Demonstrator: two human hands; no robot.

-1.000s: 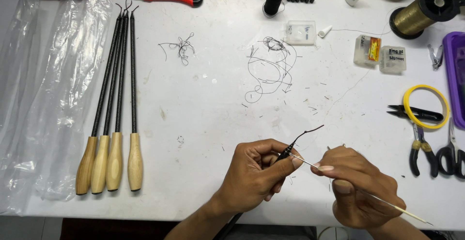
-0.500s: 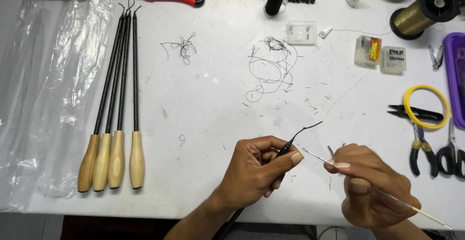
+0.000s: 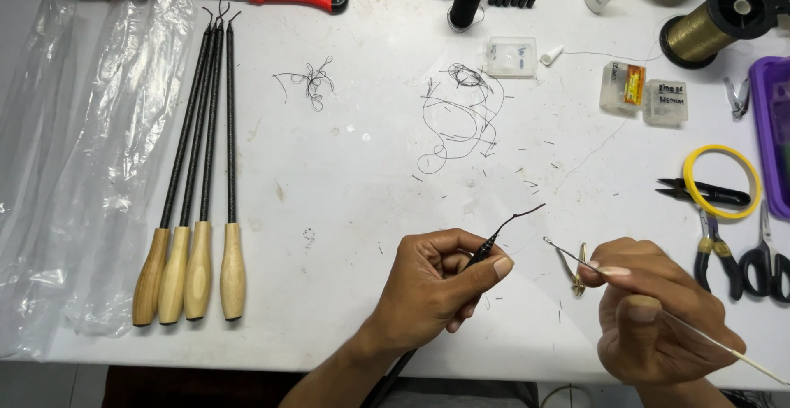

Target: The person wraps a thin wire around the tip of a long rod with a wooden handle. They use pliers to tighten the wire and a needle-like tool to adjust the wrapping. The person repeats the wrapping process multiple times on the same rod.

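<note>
Low in the frame, near the table's front edge (image 3: 271, 359), your left hand (image 3: 428, 293) pinches a black hooked rod (image 3: 502, 228) between thumb and forefinger, its tip pointing up-right. Your right hand (image 3: 650, 313) pinches a thin pale needle (image 3: 568, 251), lower right. Bare white tabletop opens above them; four wooden-handled tools (image 3: 193, 268) lie left, thread scraps (image 3: 461, 107) farther up.

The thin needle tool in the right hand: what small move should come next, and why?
Probably bring the right hand a little to the left, so the thin needle tool meets the curved wire tip of the black rod pinched in the left hand. The two tips point toward each other, but a gap of bare white table separates them.
</note>
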